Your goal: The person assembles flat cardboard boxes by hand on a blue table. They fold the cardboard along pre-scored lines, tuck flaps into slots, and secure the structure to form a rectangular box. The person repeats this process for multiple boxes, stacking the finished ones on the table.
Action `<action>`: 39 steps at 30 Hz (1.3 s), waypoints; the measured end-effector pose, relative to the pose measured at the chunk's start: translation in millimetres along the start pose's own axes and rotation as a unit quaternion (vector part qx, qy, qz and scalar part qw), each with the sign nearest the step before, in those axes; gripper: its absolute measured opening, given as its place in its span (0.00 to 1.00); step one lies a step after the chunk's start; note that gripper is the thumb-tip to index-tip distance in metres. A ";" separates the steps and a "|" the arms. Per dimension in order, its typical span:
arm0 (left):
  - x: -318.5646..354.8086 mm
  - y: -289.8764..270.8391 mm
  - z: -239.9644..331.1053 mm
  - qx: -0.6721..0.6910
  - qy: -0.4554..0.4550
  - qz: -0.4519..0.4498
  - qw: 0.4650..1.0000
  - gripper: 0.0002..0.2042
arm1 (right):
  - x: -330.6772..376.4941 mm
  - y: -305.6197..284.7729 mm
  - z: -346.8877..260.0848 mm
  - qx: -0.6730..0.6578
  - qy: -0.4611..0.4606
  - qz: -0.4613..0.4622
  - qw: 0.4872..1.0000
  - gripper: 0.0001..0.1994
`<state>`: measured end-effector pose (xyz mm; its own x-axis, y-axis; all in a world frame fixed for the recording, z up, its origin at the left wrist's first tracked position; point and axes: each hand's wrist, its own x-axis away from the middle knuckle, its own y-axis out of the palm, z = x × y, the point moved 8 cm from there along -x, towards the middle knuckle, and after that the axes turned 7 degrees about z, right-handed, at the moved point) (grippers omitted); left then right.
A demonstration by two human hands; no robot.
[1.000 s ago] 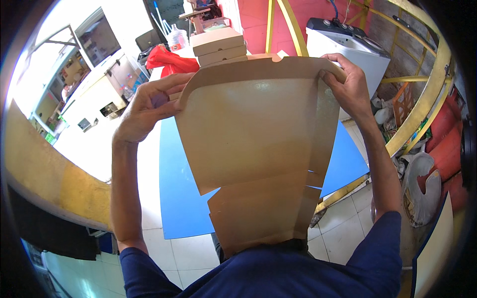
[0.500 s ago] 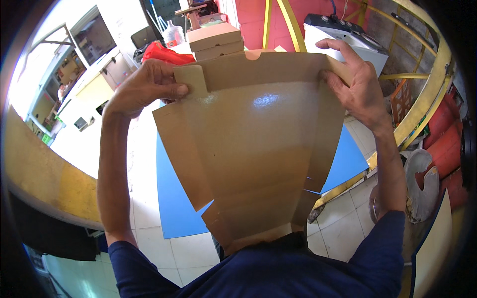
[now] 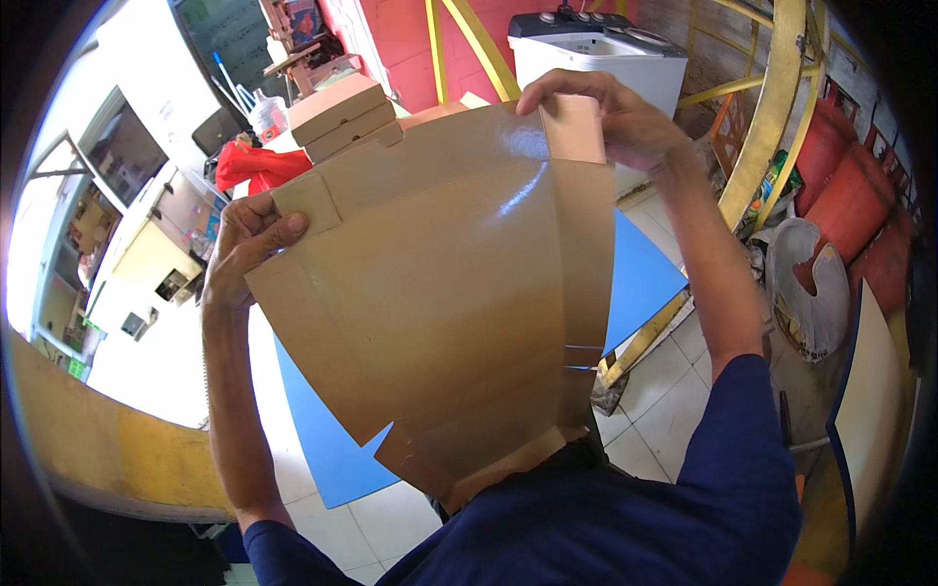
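A brown cardboard box blank [image 3: 440,264], partly unfolded with a glossy inner face, is held up in front of my body. My left hand [image 3: 252,244] pinches the small flap at its upper left corner, thumb on the near side. At the upper right corner, my right hand [image 3: 625,122] grips a small end flap [image 3: 573,127], with fingers hooked over the top edge. That flap stands bent at an angle to the far wall. The lower end of the blank rests against my dark blue shirt [image 3: 596,508]. Its underside is hidden.
A blue sheet [image 3: 640,278] lies beneath the blank. Two stacked cardboard boxes [image 3: 337,112], a red bag [image 3: 259,168] and a clear jug [image 3: 267,115] are at the far left. A white washing machine [image 3: 606,63] and yellow metal frame [image 3: 762,127] stand at the far right.
My right hand has shifted inward along the top edge, and the upper right flap is now bent inward. The head view has turned, and the blank appears tilted. My left hand keeps its pinch.
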<state>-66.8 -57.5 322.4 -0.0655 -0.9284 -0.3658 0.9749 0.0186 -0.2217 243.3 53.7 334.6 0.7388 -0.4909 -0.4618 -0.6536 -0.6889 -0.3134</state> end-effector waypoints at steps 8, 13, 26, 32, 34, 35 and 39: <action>-1.3 1.8 -14.5 0.029 -0.033 0.043 0.998 0.17 | -11.0 19.2 6.1 0.003 -0.045 0.150 0.988 0.22; 12.5 9.3 -25.1 0.088 -0.069 0.244 0.963 0.22 | -13.5 19.5 19.7 0.003 0.008 0.236 0.972 0.22; 72.5 61.9 -7.5 -0.094 0.140 0.329 0.929 0.34 | 5.8 30.1 55.5 -0.085 0.038 0.434 0.896 0.19; 86.7 61.6 -8.2 -0.208 0.066 0.376 0.900 0.25 | 12.3 40.5 73.6 -0.145 0.042 0.424 0.893 0.18; 84.4 50.0 -27.2 -0.139 0.030 0.411 0.900 0.24 | 22.5 52.3 72.7 -0.179 0.059 0.423 0.886 0.18; 83.3 45.3 -35.8 -0.097 0.016 0.419 0.903 0.24 | 33.8 65.0 68.4 -0.190 0.074 0.425 0.882 0.18; 75.3 42.2 -57.8 -0.046 -0.017 0.390 0.920 0.24 | 61.7 87.9 93.0 -0.243 0.056 0.396 0.884 0.16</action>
<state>-42.8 -105.2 233.3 0.6539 -0.6306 -0.4181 0.7009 0.7130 0.0208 216.2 12.4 201.3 0.1102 -0.9530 -0.2822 -0.8454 -0.2392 0.4775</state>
